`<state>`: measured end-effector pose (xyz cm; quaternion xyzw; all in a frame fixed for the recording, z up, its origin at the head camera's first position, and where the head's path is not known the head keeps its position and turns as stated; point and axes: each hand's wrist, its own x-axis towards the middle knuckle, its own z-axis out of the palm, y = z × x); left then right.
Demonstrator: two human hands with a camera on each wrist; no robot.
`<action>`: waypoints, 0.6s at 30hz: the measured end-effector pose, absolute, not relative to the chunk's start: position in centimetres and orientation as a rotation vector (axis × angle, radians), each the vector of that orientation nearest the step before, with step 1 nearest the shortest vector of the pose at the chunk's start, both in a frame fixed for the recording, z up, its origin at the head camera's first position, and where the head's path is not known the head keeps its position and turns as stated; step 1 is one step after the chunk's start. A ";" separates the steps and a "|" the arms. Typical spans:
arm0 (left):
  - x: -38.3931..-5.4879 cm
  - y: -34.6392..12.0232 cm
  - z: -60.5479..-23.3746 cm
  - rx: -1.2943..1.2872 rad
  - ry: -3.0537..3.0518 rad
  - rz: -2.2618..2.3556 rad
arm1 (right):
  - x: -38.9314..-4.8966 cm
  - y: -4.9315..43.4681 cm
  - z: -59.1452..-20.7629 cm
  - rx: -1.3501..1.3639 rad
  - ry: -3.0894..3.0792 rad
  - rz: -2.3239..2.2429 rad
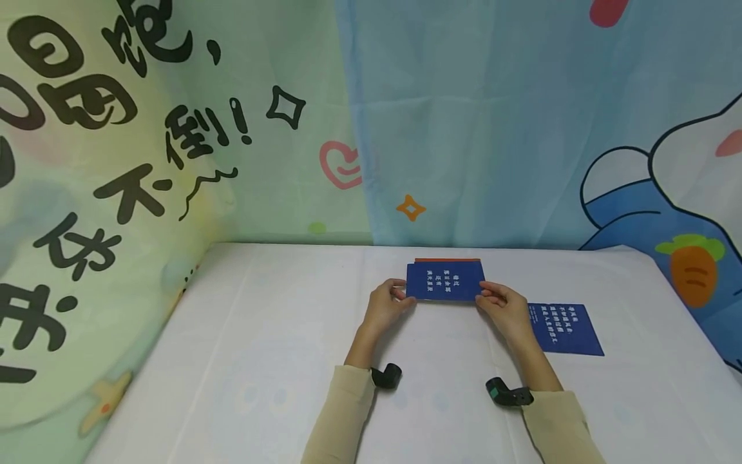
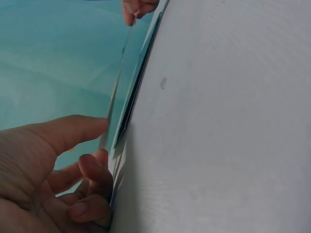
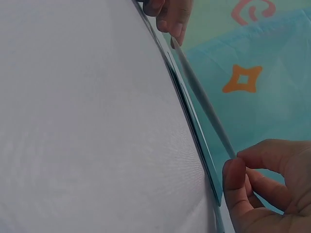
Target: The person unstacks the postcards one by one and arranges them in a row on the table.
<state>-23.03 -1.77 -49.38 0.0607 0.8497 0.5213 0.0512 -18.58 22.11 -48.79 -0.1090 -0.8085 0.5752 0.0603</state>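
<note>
A dark blue card (image 1: 445, 281) printed with white characters is pinched at its left edge by my left hand (image 1: 385, 304) and at its right edge by my right hand (image 1: 505, 310). Seen edge-on in the right wrist view, this card (image 3: 206, 104) is tilted and raised a little over a thin flat stack (image 3: 194, 128) lying on the table. An orange strip (image 1: 447, 260) shows just past the card's far edge in the head view. Beside my right wrist lies a second blue card (image 1: 570, 330) with white characters, its left end partly covered by the hand.
A white cloth covers the table (image 1: 261, 341). Printed fabric backdrops (image 1: 464, 142) rise along the table's back and left side. Each wrist wears a small black camera, one on the left wrist (image 1: 387, 376) and one on the right wrist (image 1: 509, 392).
</note>
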 end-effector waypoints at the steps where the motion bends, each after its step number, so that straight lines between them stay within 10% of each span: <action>1: -23.0 -1.7 -49.4 0.188 2.585 1.579 | -18.5 22.1 -48.8 -0.334 -2.448 1.745; 18: -22.2 -1.8 -49.0 0.199 2.547 1.565 | -17.3 22.3 -48.6 -0.327 -2.460 1.823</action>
